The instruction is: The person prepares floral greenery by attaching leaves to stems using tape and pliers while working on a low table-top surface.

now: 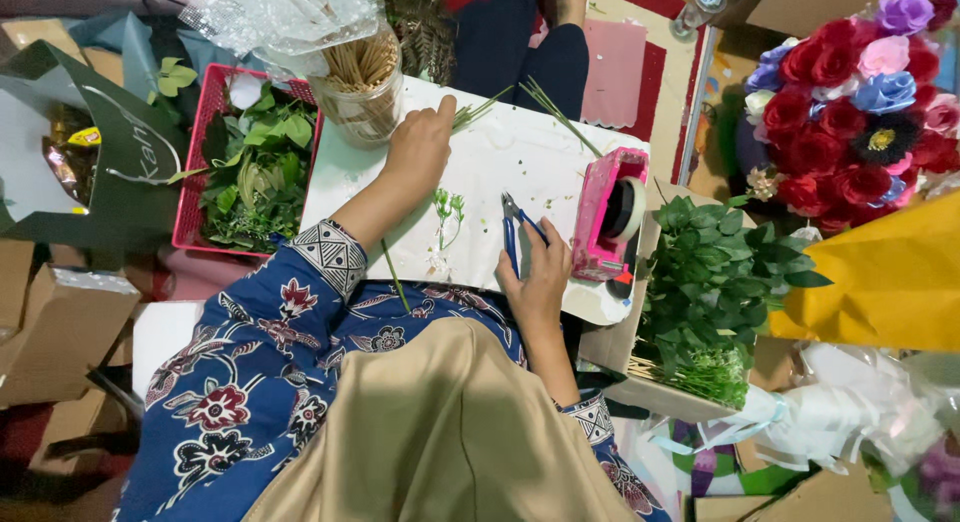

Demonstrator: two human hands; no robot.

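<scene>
Our left hand (418,147) reaches to green stems (478,110) on the white bench (520,157), fingers narrow. Right hand (540,277) fingers grip blue-handled cutters (514,227).

We sit at a low white table (540,142), red rug (660,42) and pale floor at one o'clock, cardboard boxes (50,312) at eight o'clock, more cardboard (810,2) at two o'clock, even indoor light over us
</scene>
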